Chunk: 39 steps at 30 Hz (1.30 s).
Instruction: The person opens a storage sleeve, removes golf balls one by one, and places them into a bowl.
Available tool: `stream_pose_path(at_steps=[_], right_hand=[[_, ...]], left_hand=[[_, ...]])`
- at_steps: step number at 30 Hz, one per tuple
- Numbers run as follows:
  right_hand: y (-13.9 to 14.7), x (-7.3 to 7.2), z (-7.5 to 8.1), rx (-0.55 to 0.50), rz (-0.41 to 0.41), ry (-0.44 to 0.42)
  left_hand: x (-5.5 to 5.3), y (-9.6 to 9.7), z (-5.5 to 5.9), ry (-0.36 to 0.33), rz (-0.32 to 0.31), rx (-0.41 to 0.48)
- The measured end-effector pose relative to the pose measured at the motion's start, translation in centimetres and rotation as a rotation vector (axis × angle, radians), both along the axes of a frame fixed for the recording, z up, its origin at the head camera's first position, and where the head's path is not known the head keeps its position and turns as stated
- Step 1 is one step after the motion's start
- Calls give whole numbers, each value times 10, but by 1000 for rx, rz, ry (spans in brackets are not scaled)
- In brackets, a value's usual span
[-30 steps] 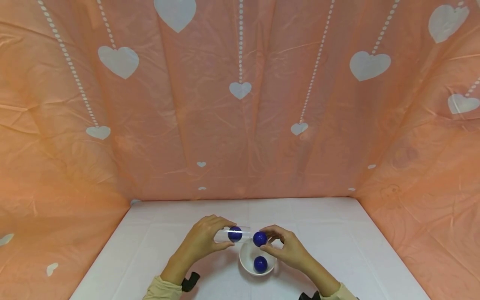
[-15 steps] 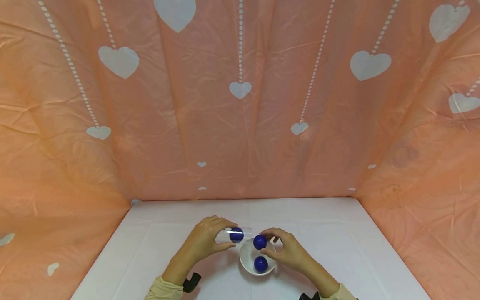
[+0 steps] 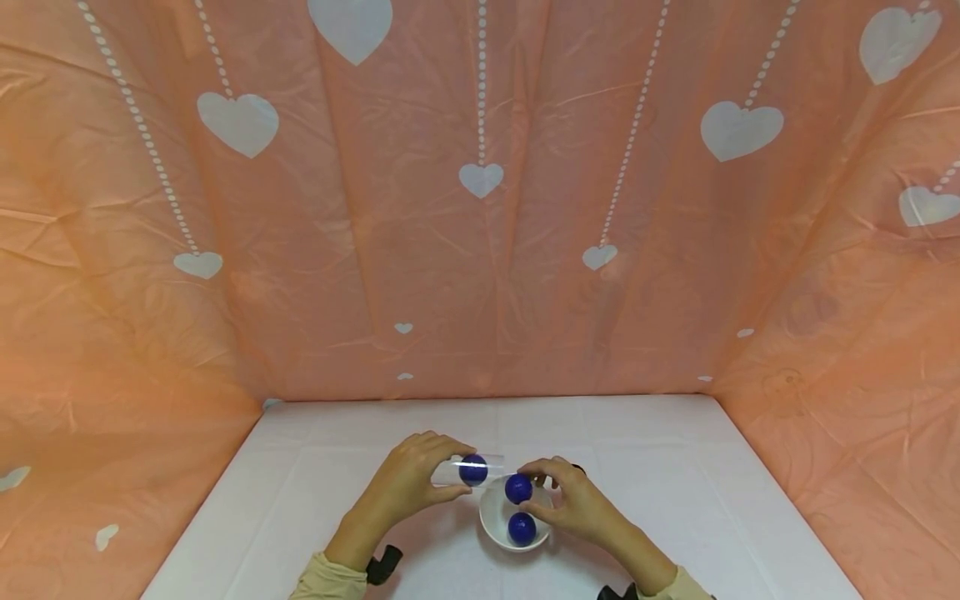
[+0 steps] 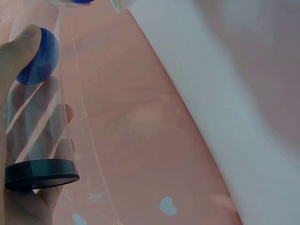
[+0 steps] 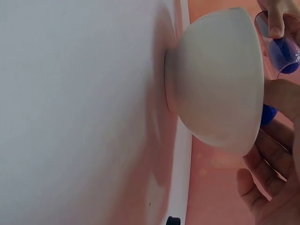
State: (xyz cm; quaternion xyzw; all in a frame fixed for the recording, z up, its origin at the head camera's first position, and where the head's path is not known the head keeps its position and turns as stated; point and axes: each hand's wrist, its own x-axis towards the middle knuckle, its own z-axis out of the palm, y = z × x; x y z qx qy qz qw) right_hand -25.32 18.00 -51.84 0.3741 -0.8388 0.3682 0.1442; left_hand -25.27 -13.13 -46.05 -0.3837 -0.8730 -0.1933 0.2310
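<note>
My left hand grips a clear plastic tube held on its side, thumb and fingers on opposite sides. Inside the tube sits a blue ball, near the thumb in the left wrist view. A black cap covers the tube's end toward the palm. Between thumb and fingers, my right hand pinches a second blue ball, low over a white bowl. One more blue ball lies in the bowl. The bowl's wall hides much of the pinched ball in the right wrist view.
The bowl stands on a white-covered table. Orange sheeting with white hearts rises behind the table and along both sides. Black wrist gear shows below the left wrist.
My right hand has lowered its ball from beside the tube's end down toward the bowl. The left hand with the tube has shifted slightly right.
</note>
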Motion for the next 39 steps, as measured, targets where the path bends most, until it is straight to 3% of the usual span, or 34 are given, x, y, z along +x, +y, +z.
stream_pose_path(at_steps=[6, 15, 27, 32, 39], right_hand=[[0, 0, 0, 29, -5, -30], [-1, -2, -2, 32, 23, 37], [0, 0, 2, 12, 33, 7], [-1, -1, 1, -51, 54, 13], [-5, 1, 4, -177, 97, -42]], left_hand=[[0, 1, 0, 7, 0, -6], [1, 1, 1, 9, 6, -17], [1, 2, 1, 28, -1, -27], [1, 2, 1, 26, 2, -27], [2, 3, 2, 22, 3, -26]])
